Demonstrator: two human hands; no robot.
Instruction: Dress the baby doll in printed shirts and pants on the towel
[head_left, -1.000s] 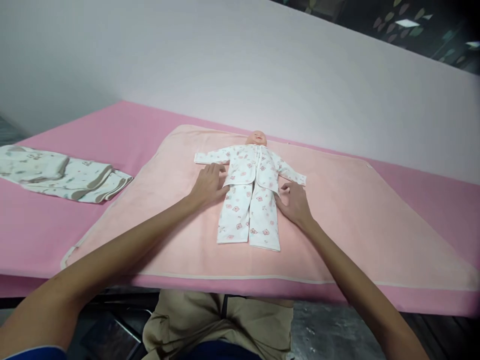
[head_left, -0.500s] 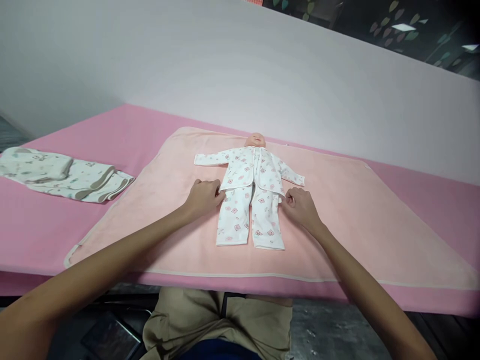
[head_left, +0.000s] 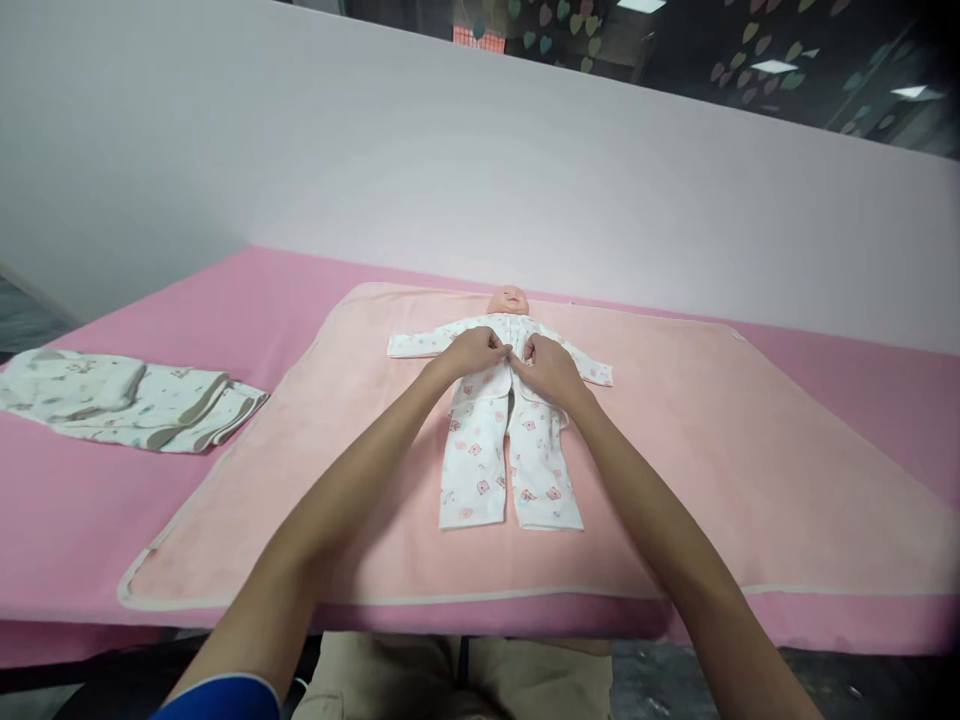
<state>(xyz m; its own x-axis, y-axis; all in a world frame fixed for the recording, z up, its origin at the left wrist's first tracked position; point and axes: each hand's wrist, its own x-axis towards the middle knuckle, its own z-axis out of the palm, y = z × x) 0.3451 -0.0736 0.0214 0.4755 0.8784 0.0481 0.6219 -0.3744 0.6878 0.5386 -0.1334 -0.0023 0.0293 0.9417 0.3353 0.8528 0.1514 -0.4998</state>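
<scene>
A baby doll (head_left: 508,300) lies on its back, dressed in a white printed baby top (head_left: 486,382) and matching baby pants (head_left: 475,470). Its sleeves spread out to both sides, and the two pant legs point towards me. At the middle of the chest, my left hand (head_left: 474,352) pinches the top's front edge. My right hand (head_left: 551,370) is close beside it, thumb and finger closed on the opposite front edge. The fingertips nearly meet, and whatever fastening lies between them is too small to make out.
Under the doll is a peach blanket (head_left: 675,460) with a pale border, laid over a pink table cover (head_left: 247,300). A folded printed cloth (head_left: 127,395) lies at the left. Behind the table rises a white wall (head_left: 480,150).
Both hands have moved from the top's lower side corners up and inward to the centre of its front. The view has tilted up a little.
</scene>
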